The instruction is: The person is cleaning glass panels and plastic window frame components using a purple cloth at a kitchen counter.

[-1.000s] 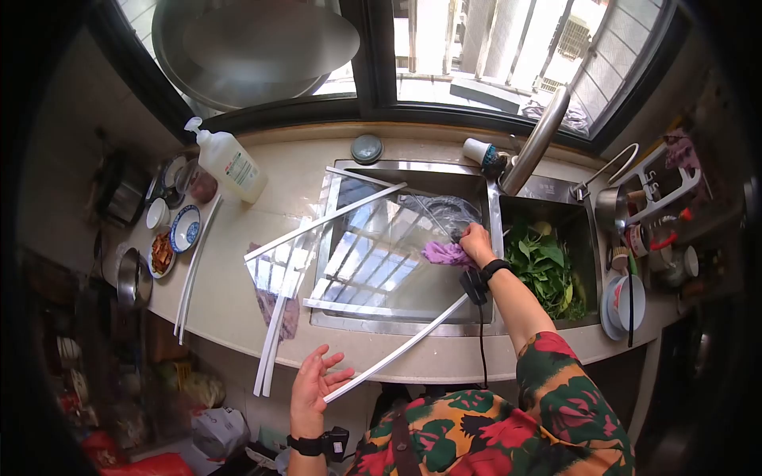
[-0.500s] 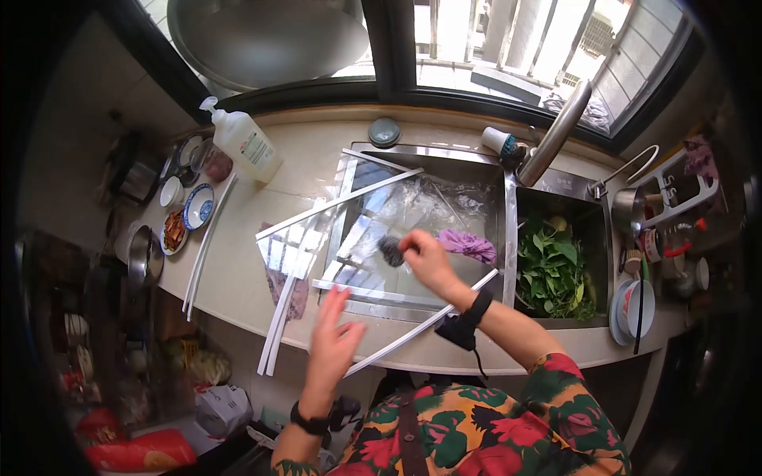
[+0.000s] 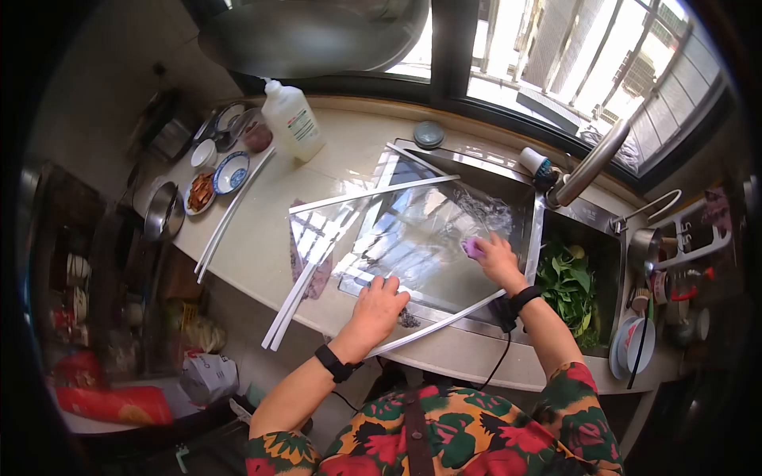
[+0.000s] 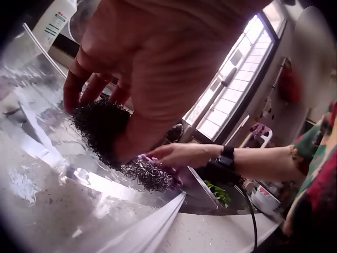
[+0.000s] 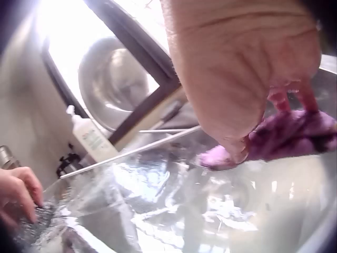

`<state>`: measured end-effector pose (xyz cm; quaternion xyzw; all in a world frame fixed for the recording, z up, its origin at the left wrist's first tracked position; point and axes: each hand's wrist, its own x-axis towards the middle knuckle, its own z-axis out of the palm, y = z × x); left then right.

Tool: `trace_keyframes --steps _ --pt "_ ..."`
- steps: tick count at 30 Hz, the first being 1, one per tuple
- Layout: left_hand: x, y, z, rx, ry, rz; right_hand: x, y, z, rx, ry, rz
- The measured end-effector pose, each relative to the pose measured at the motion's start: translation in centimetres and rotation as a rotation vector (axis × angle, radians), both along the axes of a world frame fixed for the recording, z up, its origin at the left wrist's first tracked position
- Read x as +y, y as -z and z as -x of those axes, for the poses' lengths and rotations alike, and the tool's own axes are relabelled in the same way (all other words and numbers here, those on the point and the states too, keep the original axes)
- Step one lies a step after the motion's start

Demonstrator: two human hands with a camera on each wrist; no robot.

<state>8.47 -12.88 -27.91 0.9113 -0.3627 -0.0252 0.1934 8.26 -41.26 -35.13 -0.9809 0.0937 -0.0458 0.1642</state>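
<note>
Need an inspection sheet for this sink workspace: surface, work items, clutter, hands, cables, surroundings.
Surface: pale countertop around a two-basin metal sink.
Work items: clear sheet with white edge strips, lying over the left basin; looks wet.
Clutter: pump bottle, blue-patterned bowl and brown food at left; leafy greens in right basin.
Hands: left hand grips a dark scourer; right hand grips a purple cloth.
Cables: black cord hangs from the right wrist's device.
Surroundings: barred window behind the faucet.
</note>
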Motion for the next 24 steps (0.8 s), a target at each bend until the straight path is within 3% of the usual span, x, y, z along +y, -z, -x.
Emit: trace_keyframes --steps 1,3,5,6,7,9,10,11,13,15,17,18,19,21,22,24 --pt "0.4 0.1 -0.4 -0.007 -0.007 0.001 -0.1 0.4 0.4 0.049 0.011 -0.025" --pt "1.7 0.1 -1.1 0.093 -0.195 0.341 0.1 1.2 0.5 0.101 0.026 -0.049" --pt "3.0 0.1 -1.7 0.116 -0.271 0.376 0.5 2.8 0.4 0.013 -0.041 -0.117" --pt "3.3 -0.6 -1.7 0.239 -0.410 0.491 0.3 4.0 0.2 -0.056 -0.075 -0.179" --pt "3.6 -1.3 -1.7 0.364 -0.550 0.604 1.2 1.6 0.1 -0.057 -0.068 -0.174" --pt "3.5 -2.3 -1.8 0.374 -0.599 0.647 3.1 -2.7 -0.8 0.073 0.195 -0.913" --pt "3.3 -2.9 -1.8 0.613 -0.678 0.783 3.0 -1.5 -1.6 -0.011 0.152 -1.095" --pt "3.1 -3.2 -1.8 0.858 -0.752 0.914 3.3 -1.9 -1.9 -0.012 0.152 -1.092" --pt "2.2 -3.0 -1.8 0.949 -0.827 0.949 4.9 -4.1 -2.5 0.030 0.318 -1.680" --pt "1.4 -3.3 -1.4 1.151 -0.879 1.050 5.0 0.0 -2.8 0.084 0.289 -1.662" --pt "1.2 -3.1 -0.9 1.163 -0.864 1.077 5.3 5.2 -2.5 -0.038 -0.072 -0.869" --pt "1.3 -2.7 -0.7 1.130 -0.841 1.128 6.1 5.2 -1.4 -0.244 -0.198 -0.635" --pt "1.6 -2.2 -0.5 1.098 -0.820 1.178 7.1 3.8 -0.6 -0.243 -0.199 -0.634" --pt "2.7 -1.6 -0.2 1.036 -0.826 1.211 9.7 -1.7 1.6 -0.060 -0.308 -0.178" --pt "3.3 -1.4 0.0 0.973 -0.825 1.241 10.5 -2.9 2.6 -0.158 -0.340 -0.101" --pt "4.3 -1.3 0.4 0.911 -0.817 1.301 10.4 -2.8 2.4 -0.105 -0.368 -0.144"
